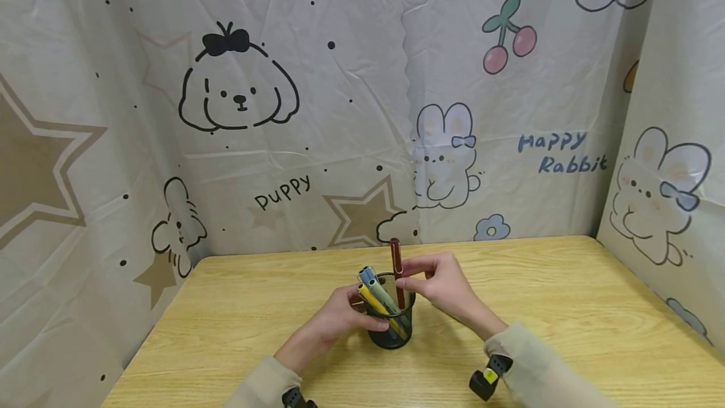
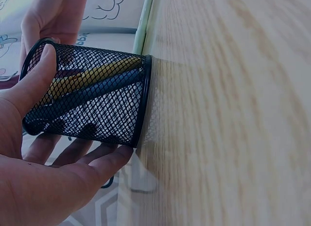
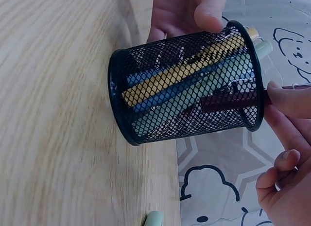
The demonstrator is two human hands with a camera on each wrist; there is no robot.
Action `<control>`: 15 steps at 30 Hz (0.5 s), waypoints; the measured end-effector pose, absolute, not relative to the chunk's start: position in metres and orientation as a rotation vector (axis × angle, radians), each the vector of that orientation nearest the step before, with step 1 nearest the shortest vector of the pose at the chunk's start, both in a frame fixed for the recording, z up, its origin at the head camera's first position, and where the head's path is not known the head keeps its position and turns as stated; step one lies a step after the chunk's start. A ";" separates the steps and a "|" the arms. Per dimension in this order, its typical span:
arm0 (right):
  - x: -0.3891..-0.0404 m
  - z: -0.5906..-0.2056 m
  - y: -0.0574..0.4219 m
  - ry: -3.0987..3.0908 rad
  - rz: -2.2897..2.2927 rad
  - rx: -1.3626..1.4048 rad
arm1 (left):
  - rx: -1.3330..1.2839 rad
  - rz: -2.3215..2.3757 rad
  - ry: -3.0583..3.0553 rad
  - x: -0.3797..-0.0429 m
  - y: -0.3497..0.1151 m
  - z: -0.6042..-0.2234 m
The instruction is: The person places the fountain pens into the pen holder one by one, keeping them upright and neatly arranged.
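Note:
A black mesh pen holder (image 1: 391,341) stands upright on the table, steadied by my left hand (image 1: 335,318), whose thumb and fingers curl round its side. Between thumb and fingers my right hand (image 1: 447,281) pinches a dark red pen (image 1: 395,252). The pen is upright, its lower part inside the holder and its end above the holder's bottom, as the right wrist view shows. A yellow pen (image 1: 369,298), a light green pen (image 1: 385,296) and blue pens (image 1: 365,274) lean inside toward the left rim.
Another light green pen (image 3: 154,219) lies on the wooden table (image 1: 255,294), partly hidden behind my right hand in the head view. A printed cloth (image 1: 351,143) hangs behind the table and along both sides.

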State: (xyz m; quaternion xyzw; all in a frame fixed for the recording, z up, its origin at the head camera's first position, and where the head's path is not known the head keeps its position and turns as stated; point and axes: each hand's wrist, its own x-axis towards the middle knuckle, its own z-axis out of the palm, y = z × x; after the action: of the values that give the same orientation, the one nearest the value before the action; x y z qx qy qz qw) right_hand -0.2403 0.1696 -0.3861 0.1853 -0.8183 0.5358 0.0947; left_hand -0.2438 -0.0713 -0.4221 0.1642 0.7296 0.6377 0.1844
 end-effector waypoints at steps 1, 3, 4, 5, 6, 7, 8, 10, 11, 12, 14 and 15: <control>-0.240 -0.387 0.169 -2.429 1.584 0.549 | 0.464 1.799 2.054 -0.244 -0.071 -0.422; -0.240 -0.388 0.169 -2.431 1.571 0.551 | 0.466 1.802 2.049 -0.244 -0.071 -0.422; -0.240 -0.388 0.169 -2.434 1.562 0.549 | 0.468 1.802 2.048 -0.244 -0.071 -0.422; -0.240 -0.388 0.168 -2.438 1.555 0.548 | 0.469 1.803 2.047 -0.244 -0.071 -0.422; -0.240 -0.388 0.168 -2.442 1.547 0.546 | 0.469 1.804 2.047 -0.244 -0.071 -0.422; -0.240 -0.388 0.167 -2.447 1.539 0.545 | 0.470 1.804 2.047 -0.244 -0.071 -0.422; -0.240 -0.388 0.167 -2.453 1.528 0.545 | 0.471 1.805 2.048 -0.244 -0.071 -0.422; -0.241 -0.389 0.167 -2.469 1.514 0.543 | 0.473 1.806 2.049 -0.244 -0.071 -0.422; -0.241 -0.389 0.168 -2.474 1.509 0.546 | 0.475 1.808 2.046 -0.244 -0.071 -0.422; -0.241 -0.389 0.168 -2.479 1.510 0.544 | 0.478 1.809 2.045 -0.244 -0.071 -0.422; -0.240 -0.388 0.170 -2.486 1.515 0.540 | 0.485 1.813 2.042 -0.244 -0.071 -0.422; -0.239 -0.387 0.171 -2.479 1.527 0.543 | 0.490 1.817 2.039 -0.244 -0.071 -0.422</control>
State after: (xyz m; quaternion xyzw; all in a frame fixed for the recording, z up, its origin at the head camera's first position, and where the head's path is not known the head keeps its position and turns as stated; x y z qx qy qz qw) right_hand -0.2391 0.1707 -0.3869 0.1826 -0.8337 0.5133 0.0898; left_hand -0.2437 -0.0711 -0.4220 0.1737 0.7226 0.6438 0.1823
